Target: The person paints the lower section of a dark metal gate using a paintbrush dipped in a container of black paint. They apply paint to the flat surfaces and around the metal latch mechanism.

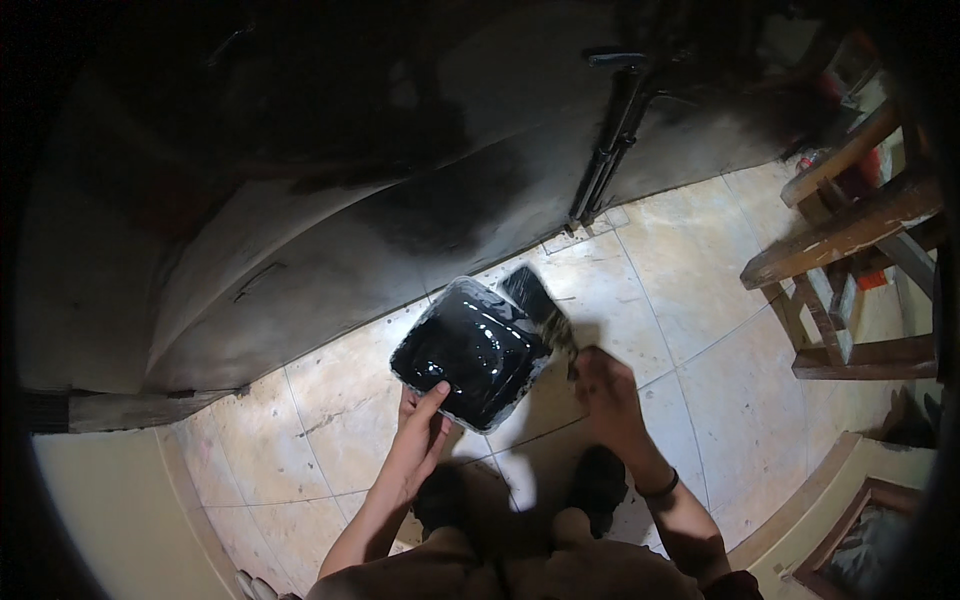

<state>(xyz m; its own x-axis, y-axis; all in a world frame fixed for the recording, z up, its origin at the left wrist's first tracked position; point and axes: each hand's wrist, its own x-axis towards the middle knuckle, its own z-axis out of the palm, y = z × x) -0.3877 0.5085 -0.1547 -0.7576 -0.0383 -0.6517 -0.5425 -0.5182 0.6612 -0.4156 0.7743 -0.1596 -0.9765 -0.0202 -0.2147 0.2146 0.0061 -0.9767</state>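
Note:
My left hand [422, 428] grips the near left edge of a square plastic tub [425, 320], its thumb over the rim. Glossy black paint [465, 345] lies in the tub and coats its inner walls. In my right hand [608, 395] is a wide paintbrush [540, 305], its bristles dark with paint, at the tub's far right rim. Whether the bristles touch the rim, I cannot tell. Shadow hides part of my right fingers.
Ahead stands a wall [340, 240] with black patches and dark vertical pipes [606, 140]. Beneath me is a tiled floor [640, 300] with dark specks. A wooden stool-like frame [850, 240] stands at right; a framed picture [865, 540] is at lower right. My shoes [597, 485] are below.

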